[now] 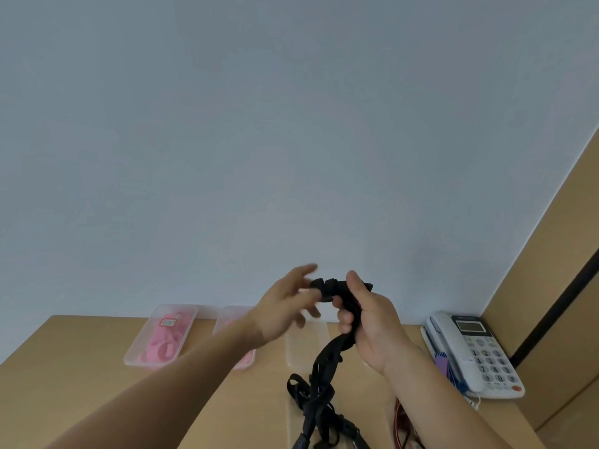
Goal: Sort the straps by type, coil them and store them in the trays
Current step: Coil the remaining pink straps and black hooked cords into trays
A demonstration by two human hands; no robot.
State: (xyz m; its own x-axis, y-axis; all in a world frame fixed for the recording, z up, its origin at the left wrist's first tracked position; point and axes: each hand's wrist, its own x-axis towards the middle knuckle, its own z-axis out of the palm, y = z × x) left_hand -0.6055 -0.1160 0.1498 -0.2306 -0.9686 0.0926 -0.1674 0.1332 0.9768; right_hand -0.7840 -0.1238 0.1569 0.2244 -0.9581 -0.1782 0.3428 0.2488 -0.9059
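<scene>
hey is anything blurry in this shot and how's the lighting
Head view: the left hand is smeared by motion blur, while the right hand gripping the black strap looks fairly sharp. The light is soft and even, with no glare and only faint shadows on the wall. The wooden panel at right leans, likely from the wide lens.

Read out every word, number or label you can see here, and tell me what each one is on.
"1" to "9" and "0": keys of the phone, faint but readable.
Brand line above the phone's display: too blurred to read.
Display itself: shows nothing readable.
Red-and-white label in the left tray: too blurred to read.
No other text shows.
</scene>
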